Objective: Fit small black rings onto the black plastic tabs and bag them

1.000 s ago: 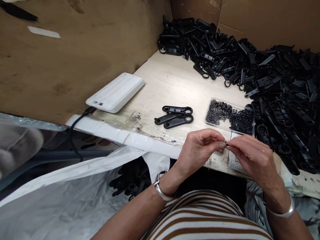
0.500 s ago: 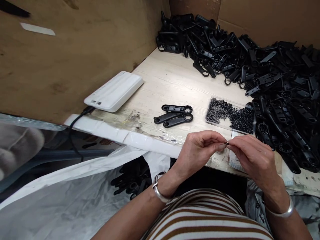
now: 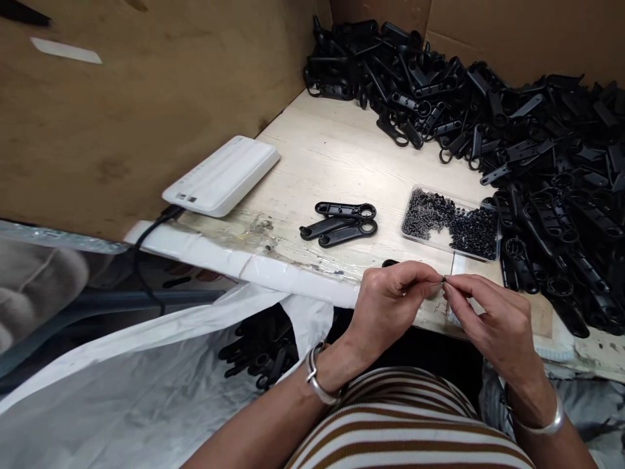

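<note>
My left hand (image 3: 393, 299) and my right hand (image 3: 495, 312) meet fingertip to fingertip above the table's front edge. Pinched between them is a tiny dark part (image 3: 443, 280), too small to name. Just beyond them lies a clear plastic box (image 3: 442, 242), with small springs (image 3: 424, 212) heaped on its left and little black pieces (image 3: 473, 231) on its right. The end of a black piece (image 3: 389, 263) peeks out behind my left hand. To the left rest three black plastic handle-like parts (image 3: 342, 221), each with a ring at one end.
A large pile of similar black parts (image 3: 517, 137) covers the back and right of the table (image 3: 332, 150). A white power bank (image 3: 222, 176) with a black cable (image 3: 141, 260) lies left, beside a cardboard wall (image 3: 146, 111). More black parts (image 3: 263, 348) sit in a white bag (image 3: 146, 397) below.
Both hands stay at the same spot, fingers shifting slightly around the tiny part. The end of a black piece now shows behind my left hand. The view has moved a little.
</note>
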{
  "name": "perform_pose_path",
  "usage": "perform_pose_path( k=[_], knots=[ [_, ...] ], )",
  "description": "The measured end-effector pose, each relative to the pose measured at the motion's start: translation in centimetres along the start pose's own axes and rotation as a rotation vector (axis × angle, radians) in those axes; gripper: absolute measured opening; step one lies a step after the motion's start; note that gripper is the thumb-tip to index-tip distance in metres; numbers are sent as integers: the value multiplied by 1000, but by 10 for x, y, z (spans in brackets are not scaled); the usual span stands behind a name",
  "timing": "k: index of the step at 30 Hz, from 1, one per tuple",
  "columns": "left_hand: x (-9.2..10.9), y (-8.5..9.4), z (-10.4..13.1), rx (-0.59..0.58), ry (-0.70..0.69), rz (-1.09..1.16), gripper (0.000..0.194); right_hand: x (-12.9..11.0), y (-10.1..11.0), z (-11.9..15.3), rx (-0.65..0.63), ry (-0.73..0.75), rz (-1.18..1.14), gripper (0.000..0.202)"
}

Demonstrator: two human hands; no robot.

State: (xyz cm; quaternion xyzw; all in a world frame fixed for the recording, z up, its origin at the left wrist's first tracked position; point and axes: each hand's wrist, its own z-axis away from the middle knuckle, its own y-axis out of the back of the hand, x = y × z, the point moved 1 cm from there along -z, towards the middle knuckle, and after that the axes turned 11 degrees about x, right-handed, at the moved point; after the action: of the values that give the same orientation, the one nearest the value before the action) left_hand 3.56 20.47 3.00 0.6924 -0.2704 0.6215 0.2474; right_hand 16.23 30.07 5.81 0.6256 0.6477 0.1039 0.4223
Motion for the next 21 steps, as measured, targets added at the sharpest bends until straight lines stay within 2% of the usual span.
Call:
perform_pose_path(
  k=[6, 11, 13, 15, 17, 19, 21],
  knots=[
    [-1, 0, -1, -17, -86, -79, 11, -1, -4, -2, 6, 33, 36, 13],
    [4, 8, -5, -130, -150, -183, 10, 3, -6, 1, 27, -5, 50, 13],
    [7, 17, -6, -134, -260, -286, 12, 7, -3, 3, 27, -57, 41, 10],
    [8, 26, -7, -99, -434, -423, 13, 12, 0, 6, 27, -107, 47, 8],
    [6, 34, -8, -113, -594, -585, 14, 18, 3, 11, 24, -144, 60, 8],
    [2, 38, -10, -201, -658, -755, 12, 22, 4, 15, 16, -163, 72, 8],
    [-2, 39, -12, -290, -643, -884, 12, 25, 2, 18, -6, -161, 79, 9]
  ],
)
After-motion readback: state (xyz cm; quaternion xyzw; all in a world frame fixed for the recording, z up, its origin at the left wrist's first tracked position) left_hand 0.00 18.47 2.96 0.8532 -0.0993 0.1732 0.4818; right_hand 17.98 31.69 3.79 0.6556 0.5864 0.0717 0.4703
